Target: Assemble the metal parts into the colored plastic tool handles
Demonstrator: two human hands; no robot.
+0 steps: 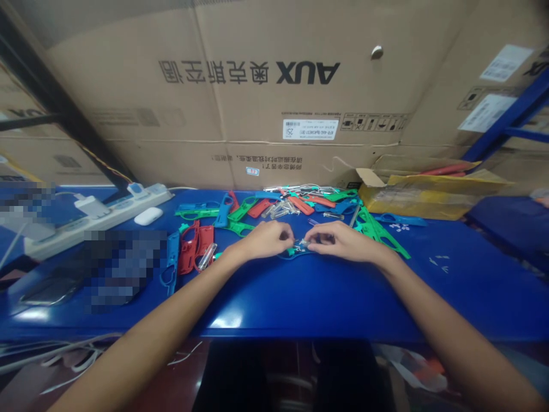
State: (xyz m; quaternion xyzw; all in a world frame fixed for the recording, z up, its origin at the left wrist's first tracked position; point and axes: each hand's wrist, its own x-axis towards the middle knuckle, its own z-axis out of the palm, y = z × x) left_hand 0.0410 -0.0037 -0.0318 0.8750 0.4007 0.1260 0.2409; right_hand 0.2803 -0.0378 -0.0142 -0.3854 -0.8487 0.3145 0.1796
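At the middle of the blue table, my left hand [272,237] has its thumb and fingers pinched together over a blue plastic shell piece [295,255]. My right hand [332,239] faces it, its fingertips closed around something small and pale. Thin wires and a bit of green show between the two hands. What each hand grips is too small and blurred to name. Beyond them lie clear tube-like parts [281,210] and red shell pieces [301,204]. A green gun-shaped shell [381,233] lies just right of my right hand.
Red shell halves [198,247] and a blue one [170,260] lie left of my arms. A white power strip [103,220], a white earbud case [148,215] and a dark phone [54,289] are farther left. An open yellow-taped box [420,197] stands at back right, before large cartons [240,120].
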